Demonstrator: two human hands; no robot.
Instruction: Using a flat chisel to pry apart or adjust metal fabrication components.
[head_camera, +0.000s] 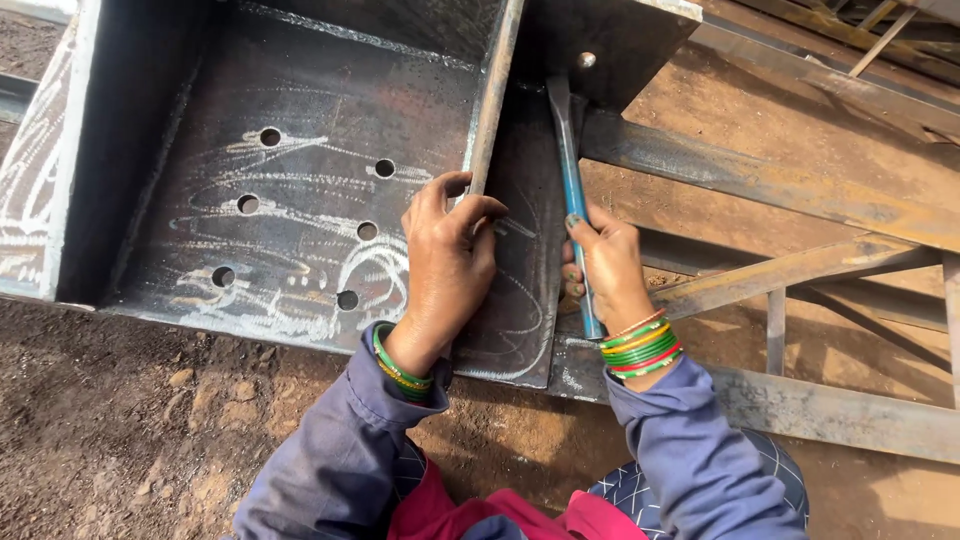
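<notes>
Far left: steel plate of a welded beam section, dark, chalk scrawl all over, six drilled holes in two rows, lower edge resting on the dirt ground. Left hand sits just right of the holes, fingers curled over the upright rib that splits the plate, palm flat on the steel; grips only the rib, bracing. Green bangles on that wrist. Right of the rib, right hand is fully closed round the blue handle of a chipping hammer, head up near the plate's top edge by a weld bead. Looks like weld cleaning along the rib seam, mid-job. Next strike wants short controlled swings, left fingers kept off the seam. Far right: rusty steel frame members, well apart.
</notes>
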